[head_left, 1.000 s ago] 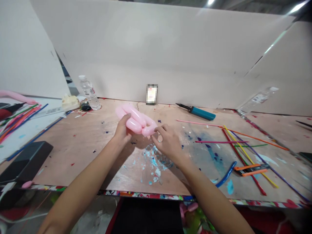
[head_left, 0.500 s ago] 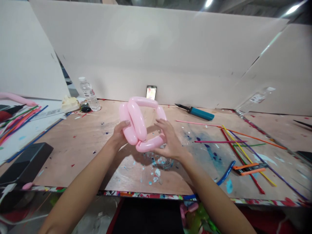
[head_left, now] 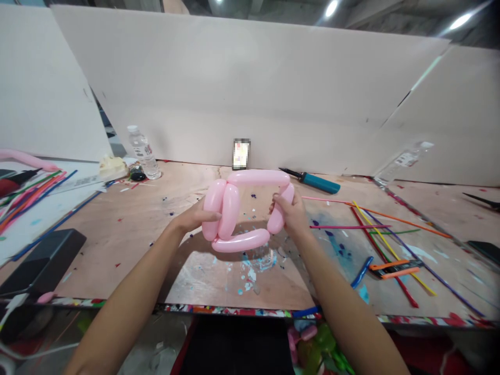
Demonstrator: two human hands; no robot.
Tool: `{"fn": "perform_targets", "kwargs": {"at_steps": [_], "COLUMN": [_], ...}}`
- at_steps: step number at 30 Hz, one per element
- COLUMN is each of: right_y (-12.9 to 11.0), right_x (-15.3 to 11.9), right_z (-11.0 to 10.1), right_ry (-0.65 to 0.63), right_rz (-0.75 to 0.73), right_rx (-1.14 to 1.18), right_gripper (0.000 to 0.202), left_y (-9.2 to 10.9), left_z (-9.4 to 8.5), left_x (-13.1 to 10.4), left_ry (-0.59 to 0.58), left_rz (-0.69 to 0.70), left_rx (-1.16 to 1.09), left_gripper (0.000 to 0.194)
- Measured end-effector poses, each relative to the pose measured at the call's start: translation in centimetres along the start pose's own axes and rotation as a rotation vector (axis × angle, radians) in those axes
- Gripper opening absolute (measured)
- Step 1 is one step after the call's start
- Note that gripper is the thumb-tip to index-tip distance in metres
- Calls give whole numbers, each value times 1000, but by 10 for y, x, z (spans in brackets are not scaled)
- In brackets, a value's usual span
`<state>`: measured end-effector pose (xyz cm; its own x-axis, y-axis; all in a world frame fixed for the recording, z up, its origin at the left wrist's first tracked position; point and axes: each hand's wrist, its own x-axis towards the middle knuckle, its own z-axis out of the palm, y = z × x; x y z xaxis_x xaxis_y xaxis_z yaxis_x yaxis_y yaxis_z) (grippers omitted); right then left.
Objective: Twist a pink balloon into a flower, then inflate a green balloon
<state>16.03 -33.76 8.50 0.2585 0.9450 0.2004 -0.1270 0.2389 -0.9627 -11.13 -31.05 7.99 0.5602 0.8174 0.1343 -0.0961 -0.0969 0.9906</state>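
A pale-pink, glossy long balloon bent into a ring of linked segments (head_left: 230,211) is held up over the middle of the paint-spotted wooden tabletop (head_left: 128,250). At the ring's nine o'clock, the left hand (head_left: 194,217) grips the doubled segments, thumb across the front; its other fingers are mostly hidden behind the pink. At three o'clock the right hand (head_left: 294,212) is curled round the short end segment, fingertips showing inside the ring and the palm covering part of that side. Straight beyond, at twelve, a small upright blurred screen (head_left: 241,154) leans by the tall white panel (head_left: 250,88) that closes off the far side. A teal hand pump with a black nozzle (head_left: 321,183) lies at two o'clock, its tip near the ring's far corner, and a clear plastic bottle with a white cap (head_left: 144,153) stands at ten. Thin, flat coloured balloons (head_left: 379,227) crisscross at three o'clock; towards four, an orange-and-black tool (head_left: 396,269) rests across some of them, just beside a short shiny blue balloon piece (head_left: 362,272). Between eight and nine sits a dark grey box (head_left: 47,258). The right forearm hides part of the table's near edge.
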Motion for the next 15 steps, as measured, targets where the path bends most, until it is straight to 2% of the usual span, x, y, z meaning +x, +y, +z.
{"fn": "perform_targets", "kwargs": {"at_steps": [3,7,9,13,15], "right_y": [-8,-11,-10,-13,-16], "right_x": [3,2,1,-2,-3], "right_z": [-2,0,1,1,0], "right_ry": [-8,-73,-96,-185,-227], "right_rz": [31,143,184,252,261], "right_rx": [146,343,376,394,423], "right_gripper": [42,45,42,38,36], "left_y": [5,4,1,0,2], "left_z": [2,6,10,18,18], "left_x": [2,5,6,7,7], "left_ry": [40,122,231,534,571], "left_rz": [84,129,177,278,295], "left_rx": [157,276,343,454,478], "left_gripper": [70,72,73,83,86]}}
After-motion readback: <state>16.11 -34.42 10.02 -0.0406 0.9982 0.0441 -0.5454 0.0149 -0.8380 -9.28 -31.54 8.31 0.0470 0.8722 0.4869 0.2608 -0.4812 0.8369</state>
